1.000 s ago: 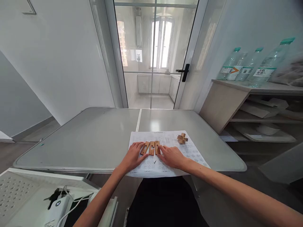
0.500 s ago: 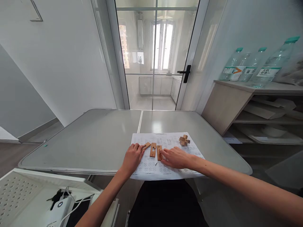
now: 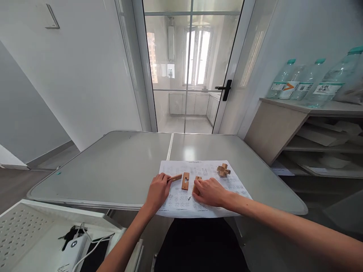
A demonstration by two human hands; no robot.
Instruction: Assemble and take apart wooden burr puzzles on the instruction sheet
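My left hand (image 3: 159,189) is closed on one end of a notched wooden puzzle piece (image 3: 176,177), whose other end points right over the printed paper sheet (image 3: 172,204). A second notched wooden piece (image 3: 185,182) lies untouched on the sheet between my hands. My right hand (image 3: 209,192) has its fingers closed around a third wooden piece (image 3: 197,178), mostly covered by them; its far end shows. Behind that hand, an interlocked wooden burr puzzle (image 3: 224,170) rests on the paper.
The sheet lies on a grey folding table (image 3: 121,162) and hangs over its front edge. At left below is a white perforated basket (image 3: 25,234) with keys, a power bank and cable. Right stands a shelf (image 3: 279,117) with plastic bottles (image 3: 307,81). A glass door (image 3: 176,75) is beyond.
My right hand has moved the third piece slightly right, away from the middle one, and closed further over it. The piece in my left hand has turned and appears thinner. The view shifted slightly.
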